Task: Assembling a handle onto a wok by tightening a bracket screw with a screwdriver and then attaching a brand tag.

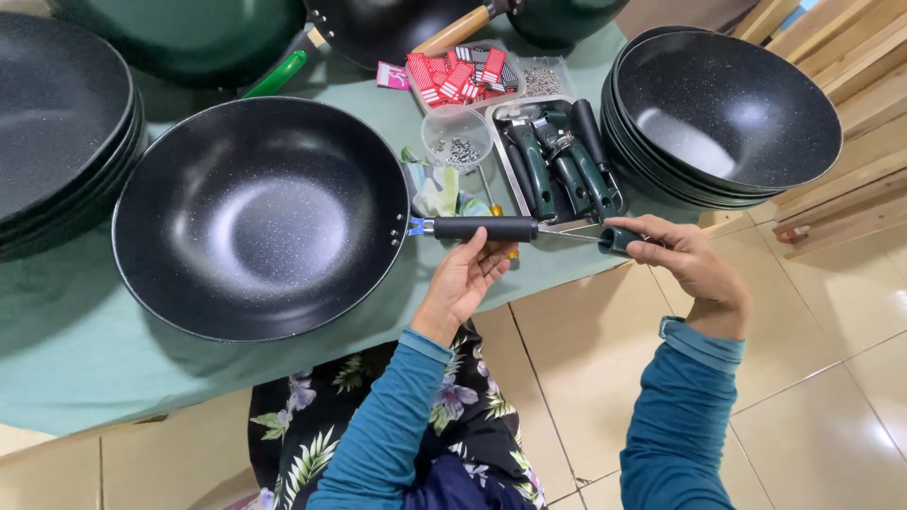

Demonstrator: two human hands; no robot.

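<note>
- We find a black wok (pixel 260 217) lying on the green-covered surface (pixel 57 349), its handle (pixel 484 228) pointing out over the near edge.
- Our left hand (pixel 468 276) cups the handle from below, its grip closed loosely about the black sleeve.
- Our right hand (pixel 675 253) has its grip clamped on a dark green screwdriver (pixel 616 239), whose thin shaft runs into the open end of the handle.
- We judge the step in hand to be fastening the handle to the wok: the driver is seated along the handle's axis and the left hand steadies the work.
- The screw itself lies hidden inside the sleeve; we cannot tell how far it is driven.
- The next move, in our judgement, calls for turning the driver in line with the handle while the left hand keeps the sleeve from rotating and the wok from sliding.
- A metal tray (pixel 515 179) of spare green handles sits just beyond the work, with a clear cup (pixel 456 137) of small screws beside it.
- Stacks of unfitted woks stand at far right (pixel 727 113) and far left (pixel 57 113).
</note>
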